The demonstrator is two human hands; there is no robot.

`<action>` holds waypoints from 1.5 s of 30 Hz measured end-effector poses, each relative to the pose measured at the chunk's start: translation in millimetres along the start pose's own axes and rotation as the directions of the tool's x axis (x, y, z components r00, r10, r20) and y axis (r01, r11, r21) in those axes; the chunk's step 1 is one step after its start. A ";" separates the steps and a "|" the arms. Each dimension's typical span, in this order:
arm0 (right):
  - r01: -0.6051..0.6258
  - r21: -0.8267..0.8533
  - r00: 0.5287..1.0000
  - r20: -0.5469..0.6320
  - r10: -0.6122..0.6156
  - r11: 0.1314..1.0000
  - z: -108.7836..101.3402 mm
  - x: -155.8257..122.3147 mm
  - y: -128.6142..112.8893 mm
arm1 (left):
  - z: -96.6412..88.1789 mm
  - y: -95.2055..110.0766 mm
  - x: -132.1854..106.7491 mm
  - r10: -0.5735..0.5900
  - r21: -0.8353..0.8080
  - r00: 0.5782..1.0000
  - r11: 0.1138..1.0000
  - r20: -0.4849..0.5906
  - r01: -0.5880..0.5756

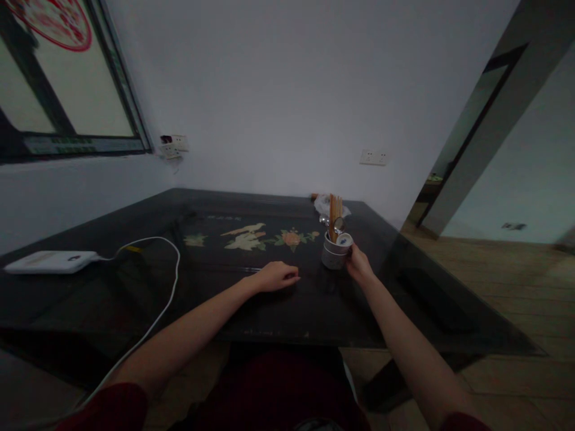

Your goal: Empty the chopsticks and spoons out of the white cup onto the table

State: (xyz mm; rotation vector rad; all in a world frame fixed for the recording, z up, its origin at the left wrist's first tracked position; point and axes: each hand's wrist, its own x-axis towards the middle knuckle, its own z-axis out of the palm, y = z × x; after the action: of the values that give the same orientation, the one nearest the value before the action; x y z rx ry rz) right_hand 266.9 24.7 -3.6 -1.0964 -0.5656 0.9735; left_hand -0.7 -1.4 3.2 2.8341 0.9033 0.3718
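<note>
My right hand (358,263) is closed on the right side of a grey-white utensil holder (333,257), which stands upright on the dark table. Wooden chopsticks (335,215) rise out of it, with a metal spoon (339,225) beside them. A white spoon-like piece with a blue mark (344,240) shows at the holder's rim, close to my right fingers. My left hand (278,276) rests on the tabletop to the left of the holder, its fingers curled in and nothing visible in them. The right fingertips are partly hidden behind the holder.
A crumpled clear plastic bag (322,205) lies behind the holder. On the table's (260,305) left side is a white power bank (54,261), its white cable (176,269) running past my left arm. A wall with sockets (374,157) borders the far edge.
</note>
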 end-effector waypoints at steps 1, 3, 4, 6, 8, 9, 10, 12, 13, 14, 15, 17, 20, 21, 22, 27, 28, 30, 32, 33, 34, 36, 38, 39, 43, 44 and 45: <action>0.008 0.000 1.000 0.024 -0.008 1.000 0.7 -1.0 1.5 | 0.0 0.2 0.1 -0.004 -0.015 1.000 1.000 -0.003 0.004; 0.013 0.004 0.997 0.070 -0.013 1.000 2.2 -3.5 4.4 | -0.2 0.6 0.4 -0.015 -0.050 1.000 0.999 -0.008 0.015; 0.010 0.007 0.996 0.091 -0.011 1.000 3.2 -5.2 5.5 | -0.3 0.9 0.5 -0.019 -0.072 1.000 0.997 -0.013 0.018; -0.004 0.012 0.993 0.118 0.003 1.000 6.1 -9.4 7.4 | -0.5 1.5 0.7 -0.021 -0.118 0.999 0.993 -0.026 0.018; -0.031 0.029 0.990 0.138 0.027 0.999 10.1 -14.7 9.1 | -0.5 2.2 0.8 -0.020 -0.155 0.999 0.988 -0.045 0.013; -0.047 0.040 0.987 0.154 0.040 0.998 12.4 -17.6 10.1 | -0.4 2.5 0.8 -0.020 -0.167 0.998 0.986 -0.055 0.011; -0.063 0.051 0.983 0.174 0.054 0.997 14.7 -20.6 11.1 | -0.3 2.6 0.9 -0.021 -0.176 0.998 0.984 -0.066 0.009; -0.093 0.060 0.971 0.224 0.078 0.994 19.1 -26.8 13.2 | 0.3 2.4 1.0 -0.028 -0.193 0.995 0.981 -0.095 0.009; -0.105 0.056 0.964 0.252 0.087 0.993 20.9 -29.9 14.1 | 0.9 1.8 1.2 -0.035 -0.201 0.993 0.979 -0.115 0.011; -0.114 0.049 0.956 0.279 0.096 0.992 22.5 -32.9 14.7 | 1.5 0.9 1.6 -0.045 -0.209 0.989 0.978 -0.138 0.015; -0.122 0.040 0.946 0.307 0.104 0.992 23.9 -35.9 15.1 | 2.4 -0.4 2.0 -0.058 -0.216 0.985 0.976 -0.162 0.022; -0.137 0.013 0.925 0.359 0.123 0.990 26.3 -41.6 15.2 | 4.6 -3.5 3.3 -0.101 -0.227 0.973 0.972 -0.207 0.053; -0.154 -0.022 0.898 0.414 0.149 0.988 29.4 -49.5 14.4 | 8.4 -8.2 5.0 -0.178 -0.246 0.953 0.962 -0.244 0.116; -0.155 -0.032 0.887 0.435 0.153 0.987 30.3 -51.8 14.4 | 9.6 -9.4 5.4 -0.194 -0.254 0.948 0.959 -0.252 0.129; -0.154 -0.042 0.873 0.462 0.156 0.987 31.0 -53.7 14.5 | 10.7 -10.4 5.6 -0.203 -0.265 0.945 0.955 -0.257 0.133; -0.121 -0.096 0.777 0.610 0.154 0.988 30.5 -56.1 18.9 | 15.3 -13.2 6.1 -0.217 -0.335 0.937 0.935 -0.275 0.118; -0.116 -0.103 0.761 0.629 0.155 0.988 29.7 -55.2 20.4 | 15.8 -13.5 6.4 -0.218 -0.351 0.933 0.930 -0.287 0.110; -0.112 -0.114 0.734 0.660 0.159 0.987 27.9 -52.8 23.3 | 16.2 -13.7 6.8 -0.220 -0.392 0.925 0.916 -0.310 0.087; -0.105 -0.130 0.716 0.678 0.166 0.986 26.3 -50.4 25.9 | 15.7 -13.3 7.2 -0.226 -0.440 0.924 0.895 -0.309 0.071; -0.099 -0.139 0.709 0.685 0.168 0.985 25.7 -49.5 27.0 | 15.2 -13.1 7.2 -0.230 -0.463 0.925 0.884 -0.301 0.069; -0.091 -0.147 0.704 0.690 0.168 0.985 25.3 -48.7 27.8 | 14.7 -12.8 7.2 -0.238 -0.484 0.926 0.872 -0.294 0.070; -0.073 -0.158 0.691 0.704 0.164 0.985 24.6 -48.0 29.1 | 13.7 -12.6 7.1 -0.254 -0.517 0.924 0.853 -0.285 0.075; -0.049 -0.161 0.673 0.724 0.152 0.986 23.9 -47.8 30.1 | 13.1 -13.1 7.0 -0.265 -0.536 0.921 0.841 -0.285 0.076; -0.033 -0.160 0.664 0.734 0.142 0.987 23.4 -47.8 30.6 | 12.9 -13.6 6.9 -0.266 -0.539 0.921 0.839 -0.285 0.075; 0.068 -0.172 0.638 0.765 0.089 0.983 21.6 -48.0 31.3 | 12.2 -16.1 7.0 -0.265 -0.527 0.922 0.846 -0.283 0.082; 0.098 -0.177 0.627 0.775 0.077 0.979 21.5 -48.3 30.8 | 11.9 -16.7 7.1 -0.265 -0.524 0.922 0.847 -0.283 0.082; 0.128 -0.181 0.612 0.788 0.066 0.975 21.6 -48.6 30.0 | 11.6 -17.1 7.0 -0.262 -0.523 0.923 0.849 -0.283 0.081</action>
State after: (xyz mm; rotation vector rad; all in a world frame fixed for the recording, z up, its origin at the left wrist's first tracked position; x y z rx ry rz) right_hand 215.1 -3.5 -19.4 -0.7851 -1.4568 1.3889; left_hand -1.3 15.8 -10.1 2.2188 0.9426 0.9511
